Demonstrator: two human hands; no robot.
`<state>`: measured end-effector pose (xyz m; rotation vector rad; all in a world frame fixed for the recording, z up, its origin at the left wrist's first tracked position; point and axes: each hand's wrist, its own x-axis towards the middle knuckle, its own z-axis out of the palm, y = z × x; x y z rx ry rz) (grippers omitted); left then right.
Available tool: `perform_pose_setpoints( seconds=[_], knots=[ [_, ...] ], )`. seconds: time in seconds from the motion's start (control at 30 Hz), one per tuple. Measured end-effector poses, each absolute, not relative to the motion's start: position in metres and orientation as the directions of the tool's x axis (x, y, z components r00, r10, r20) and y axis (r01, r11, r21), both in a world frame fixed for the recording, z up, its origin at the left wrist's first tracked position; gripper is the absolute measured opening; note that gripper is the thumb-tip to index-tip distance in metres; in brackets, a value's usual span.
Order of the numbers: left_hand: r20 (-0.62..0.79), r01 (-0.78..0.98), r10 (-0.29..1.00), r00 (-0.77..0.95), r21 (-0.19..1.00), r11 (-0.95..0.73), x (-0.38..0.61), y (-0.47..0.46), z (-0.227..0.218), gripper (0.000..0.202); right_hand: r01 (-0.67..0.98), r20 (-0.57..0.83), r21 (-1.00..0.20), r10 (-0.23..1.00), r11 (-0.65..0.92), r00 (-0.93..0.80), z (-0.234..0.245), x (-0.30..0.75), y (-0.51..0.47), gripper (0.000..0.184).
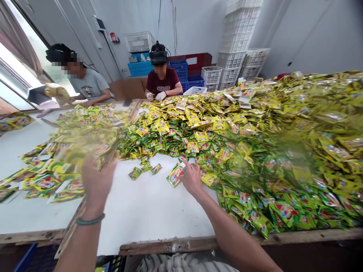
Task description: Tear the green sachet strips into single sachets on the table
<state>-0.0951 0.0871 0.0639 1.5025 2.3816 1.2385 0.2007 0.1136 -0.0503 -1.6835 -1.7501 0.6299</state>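
My right hand (192,176) grips a small green-and-yellow printed packet (173,175) at its right end, close over the white table (153,211). Several small green packets (146,166) lie loose to the left of it. My left hand (98,181), with a green band on the wrist, is raised near the wooden divider; motion smears its fingers, and whether it holds anything cannot be made out. Beyond that hand spreads a pile of larger flat yellow-green packets (47,181). A large heap of small green and yellow packets (193,132) lies ahead and right.
Wooden strips (153,247) edge the table, and a low divider (74,223) separates its two sections. Two people (161,81) sit across the table, one wearing white gloves. White crates (236,41) are stacked at the wall beside blue crates (195,81).
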Motion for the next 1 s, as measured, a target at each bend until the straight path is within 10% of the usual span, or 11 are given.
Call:
perform_pose_setpoints(
  seconds=[0.3,0.6,0.7,0.8,0.9,1.0],
  knots=[
    [-0.283,0.538,0.955,-0.086,0.794,0.284,0.025,0.059,-0.030,0.050,0.400,0.160,-0.884,0.960,0.243,-0.229,-0.058,0.183,0.098,0.028],
    [-0.363,-0.039,0.912,-0.192,0.931,0.363,-0.002,0.059,-0.045,0.060,0.835,0.132,-0.363,0.909,0.415,-0.394,-0.064,0.183,0.117,0.027],
    [-0.382,-0.110,0.911,-0.155,0.923,0.369,0.004,0.058,-0.045,0.062,0.751,0.144,-0.614,0.969,0.245,-0.199,-0.067,0.188,0.117,0.024],
    [-0.393,-0.085,0.910,-0.129,0.919,0.385,0.008,0.057,-0.044,0.061,0.230,0.023,-0.973,1.000,0.024,-0.005,-0.065,0.190,0.115,0.018],
    [-0.388,-0.103,0.918,-0.081,0.920,0.379,0.011,0.055,-0.043,0.059,-0.187,-0.095,-0.976,0.992,-0.110,-0.089,-0.061,0.187,0.109,0.032],
    [-0.401,-0.148,0.913,-0.077,0.910,0.387,0.010,0.053,-0.042,0.061,-0.151,-0.076,-0.984,0.991,-0.092,-0.109,-0.059,0.182,0.105,0.035]
  ],
)
